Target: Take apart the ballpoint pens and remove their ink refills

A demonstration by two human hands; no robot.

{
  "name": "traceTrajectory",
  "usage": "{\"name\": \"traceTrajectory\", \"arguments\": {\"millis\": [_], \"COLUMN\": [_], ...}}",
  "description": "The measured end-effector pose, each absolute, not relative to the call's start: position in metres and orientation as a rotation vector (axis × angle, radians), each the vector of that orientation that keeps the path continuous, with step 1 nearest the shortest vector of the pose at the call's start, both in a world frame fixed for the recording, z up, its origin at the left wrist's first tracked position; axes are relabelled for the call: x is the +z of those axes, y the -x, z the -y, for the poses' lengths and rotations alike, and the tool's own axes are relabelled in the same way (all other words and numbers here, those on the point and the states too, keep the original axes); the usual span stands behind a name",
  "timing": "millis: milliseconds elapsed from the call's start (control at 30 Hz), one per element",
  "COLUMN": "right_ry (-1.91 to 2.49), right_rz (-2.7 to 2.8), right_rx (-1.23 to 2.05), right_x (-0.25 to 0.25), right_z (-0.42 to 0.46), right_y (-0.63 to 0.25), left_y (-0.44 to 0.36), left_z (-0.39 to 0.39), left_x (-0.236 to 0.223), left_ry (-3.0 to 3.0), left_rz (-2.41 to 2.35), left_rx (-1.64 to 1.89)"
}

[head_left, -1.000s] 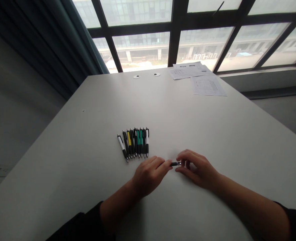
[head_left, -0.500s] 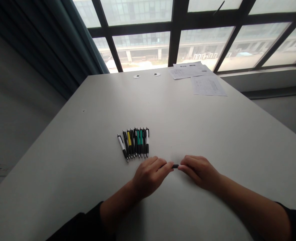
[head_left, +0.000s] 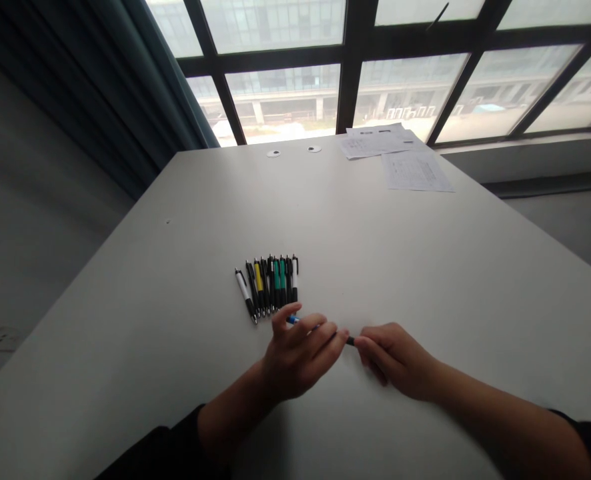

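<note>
So both hands are on one pen (head_left: pixel 350 341) right now. Closest in is the left hand (head_left: pixel 298 353), and it's the one that's changed most: half a second ago the fingers were bunched up over the barrel, now they're fanned out, with the farthest one lifted off from the others. It's a looser hold, but the pen is still lying under those fingertips. Thanks to that spread you can see a blue bit past the far-left finger, which looks like the other end of the same pen.

Right hand (head_left: pixel 400 357) has drifted a touch toward the wearer and has its thumb and forefinger pinched closed on the dark end. Only a short dark stretch shows between the two sets of fingers. My read is the pen's being worked from both ends, steadied on the left and gripped on the right. Can't tell if it's in one piece, fingers hide the middle.

Just beyond the left fingers is the row of pens (head_left: pixel 276 275), same layout as before, though the hand now covers a few of the near tips. Can't say if it touches them. White pen (head_left: pixel 242 285) at the left end leans out of line.

Way past the fingers on the worktop (head_left: pixel 425 267): papers (head_left: pixel 415 172), then window (head_left: pixel 400 93).
</note>
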State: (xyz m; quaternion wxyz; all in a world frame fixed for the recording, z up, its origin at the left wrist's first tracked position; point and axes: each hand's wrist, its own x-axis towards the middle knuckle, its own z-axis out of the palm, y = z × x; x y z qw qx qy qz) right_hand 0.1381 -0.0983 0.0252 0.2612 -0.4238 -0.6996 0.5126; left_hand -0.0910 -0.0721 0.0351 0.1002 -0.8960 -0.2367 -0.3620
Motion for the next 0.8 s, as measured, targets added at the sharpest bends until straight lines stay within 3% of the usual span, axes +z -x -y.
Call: {"name": "traceTrajectory", "arguments": {"millis": [100, 200, 367, 567, 800], "right_ry": [1.104, 0.923, 0.823, 0.851, 0.816], "right_rz": [1.546, 1.499, 1.67, 1.912, 1.98], "right_rx": [1.855, 2.019, 1.896, 1.738, 1.57], "right_x": [0.026, 0.029, 0.033, 0.028, 0.03], "right_z": [0.103, 0.106, 0.112, 0.113, 0.114], "right_y": [-0.133, -0.129, -0.123, -0.124, -0.121], "left_y": [0.094, 0.094, 0.089, 0.083, 0.08], "left_z": [0.072, 0.069, 0.064, 0.072, 0.077], "left_x": [0.036, 0.026, 0.006, 0.02, 0.039], "left_ry": [2.617, 2.526, 2.592, 3.642, 3.486], "left_rz": [0.628, 0.634, 0.983, 1.078, 1.164], "left_rx": [-1.115, -1.197, -1.599, -2.17, -2.46]}}
